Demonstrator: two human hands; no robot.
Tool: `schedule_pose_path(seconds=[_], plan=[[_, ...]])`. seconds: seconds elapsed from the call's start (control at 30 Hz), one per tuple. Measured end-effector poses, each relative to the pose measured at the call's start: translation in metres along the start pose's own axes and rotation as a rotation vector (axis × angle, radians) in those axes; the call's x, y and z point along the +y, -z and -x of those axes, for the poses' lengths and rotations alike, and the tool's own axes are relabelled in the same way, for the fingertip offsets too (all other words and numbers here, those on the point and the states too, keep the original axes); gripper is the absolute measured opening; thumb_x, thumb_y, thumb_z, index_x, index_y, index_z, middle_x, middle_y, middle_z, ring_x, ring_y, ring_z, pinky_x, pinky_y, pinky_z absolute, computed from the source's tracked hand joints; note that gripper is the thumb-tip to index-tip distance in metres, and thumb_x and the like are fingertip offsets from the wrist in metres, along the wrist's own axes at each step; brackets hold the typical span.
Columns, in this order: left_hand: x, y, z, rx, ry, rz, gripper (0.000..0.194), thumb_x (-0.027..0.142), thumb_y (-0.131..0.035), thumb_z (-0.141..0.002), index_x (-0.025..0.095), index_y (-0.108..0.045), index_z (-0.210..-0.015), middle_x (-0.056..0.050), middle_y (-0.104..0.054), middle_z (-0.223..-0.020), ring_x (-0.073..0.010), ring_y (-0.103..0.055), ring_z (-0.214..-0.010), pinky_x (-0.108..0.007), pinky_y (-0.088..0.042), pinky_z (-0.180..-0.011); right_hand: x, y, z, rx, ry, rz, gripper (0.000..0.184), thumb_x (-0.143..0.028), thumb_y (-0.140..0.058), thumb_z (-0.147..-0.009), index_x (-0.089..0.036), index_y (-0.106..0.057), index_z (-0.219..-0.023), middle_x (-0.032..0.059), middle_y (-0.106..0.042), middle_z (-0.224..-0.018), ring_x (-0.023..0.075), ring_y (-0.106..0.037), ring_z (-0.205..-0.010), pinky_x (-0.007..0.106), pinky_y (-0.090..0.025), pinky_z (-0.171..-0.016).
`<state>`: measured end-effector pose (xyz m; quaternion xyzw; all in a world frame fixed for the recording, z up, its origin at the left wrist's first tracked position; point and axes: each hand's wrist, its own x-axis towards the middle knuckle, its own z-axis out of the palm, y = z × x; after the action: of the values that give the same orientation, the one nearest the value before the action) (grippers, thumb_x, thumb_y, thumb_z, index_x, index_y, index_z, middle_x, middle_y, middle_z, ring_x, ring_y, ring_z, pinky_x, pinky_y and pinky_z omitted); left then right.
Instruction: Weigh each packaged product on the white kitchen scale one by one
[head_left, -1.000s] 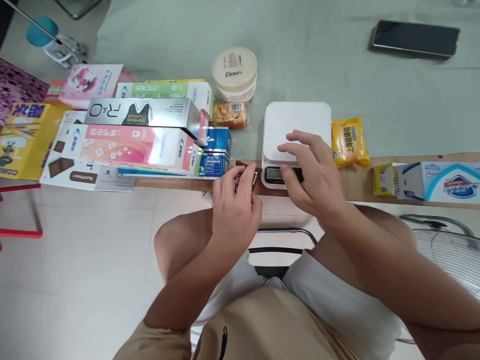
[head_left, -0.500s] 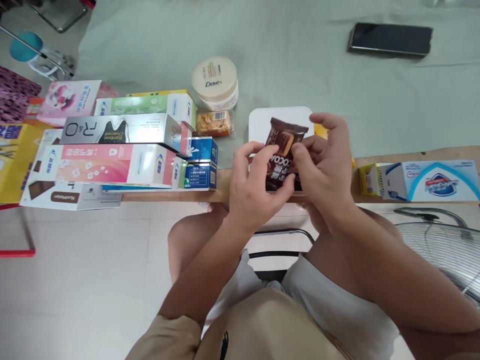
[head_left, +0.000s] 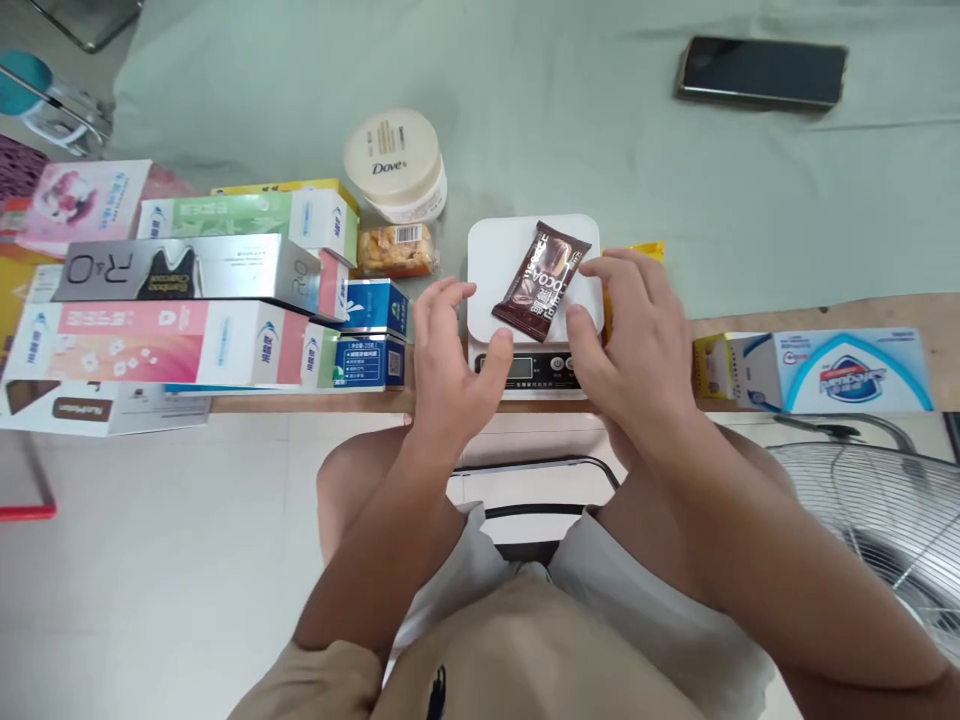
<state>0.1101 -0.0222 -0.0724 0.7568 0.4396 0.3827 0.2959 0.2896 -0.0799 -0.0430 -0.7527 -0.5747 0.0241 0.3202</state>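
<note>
A brown cocoa snack packet (head_left: pixel 541 283) lies slanted on the white platform of a kitchen scale (head_left: pixel 487 250). My left hand (head_left: pixel 454 365) is at the scale's left front corner, fingers apart and holding nothing. On the other side, my right hand (head_left: pixel 637 335) hovers open by the packet's right edge, its thumb and fingers spread. The scale's dark display strip shows between my two hands, but its digits are too small to read. Behind my right hand a yellow packet (head_left: pixel 645 250) is partly hidden.
Stacked toothpaste boxes (head_left: pixel 172 340) fill the left side. Near them are a Dove jar (head_left: pixel 397 165) and a wrapped snack (head_left: pixel 396 250). A soap box (head_left: pixel 855 370) lies on the right edge, a phone (head_left: pixel 761 73) farther back. A fan (head_left: pixel 877 530) stands below right.
The cocoa packet has gone from between my hands onto the scale. Both hands have let go and moved apart. The whole view has shifted slightly.
</note>
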Motion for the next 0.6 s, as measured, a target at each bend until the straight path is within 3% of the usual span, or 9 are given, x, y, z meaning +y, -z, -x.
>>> schedule_pose_path(seconds=[0.2, 0.43, 0.6], plan=[[0.004, -0.003, 0.004, -0.024, -0.024, 0.035, 0.051, 0.061, -0.048, -0.103, 0.024, -0.048, -0.139, -0.017, -0.051, -0.144, -0.0292, -0.052, -0.141, -0.049, -0.048, -0.116, -0.002, 0.006, 0.006, 0.004, -0.001, -0.045, 0.034, -0.035, -0.05, -0.094, -0.021, -0.062, -0.123, 0.0155, -0.071, -0.129, 0.0312, -0.07, -0.116, 0.046, -0.06, -0.082], [0.005, 0.011, 0.007, 0.036, -0.054, -0.079, 0.052, 0.058, -0.042, -0.106, 0.019, -0.048, -0.14, -0.019, -0.054, -0.142, -0.0264, -0.055, -0.136, -0.047, -0.047, -0.117, -0.009, -0.006, 0.004, -0.055, 0.013, -0.242, 0.036, -0.036, -0.052, -0.093, -0.021, -0.06, -0.125, 0.0147, -0.067, -0.132, 0.0271, -0.071, -0.109, 0.041, -0.063, -0.075], [0.009, 0.013, 0.01, 0.073, -0.107, -0.239, 0.058, 0.055, -0.042, -0.104, 0.014, -0.052, -0.143, -0.023, -0.056, -0.149, -0.0354, -0.05, -0.146, -0.057, -0.036, -0.125, -0.013, -0.013, 0.003, -0.018, 0.125, -0.173, 0.034, -0.032, -0.055, -0.093, -0.02, -0.064, -0.123, 0.0154, -0.07, -0.127, 0.0293, -0.068, -0.118, 0.049, -0.06, -0.098]])
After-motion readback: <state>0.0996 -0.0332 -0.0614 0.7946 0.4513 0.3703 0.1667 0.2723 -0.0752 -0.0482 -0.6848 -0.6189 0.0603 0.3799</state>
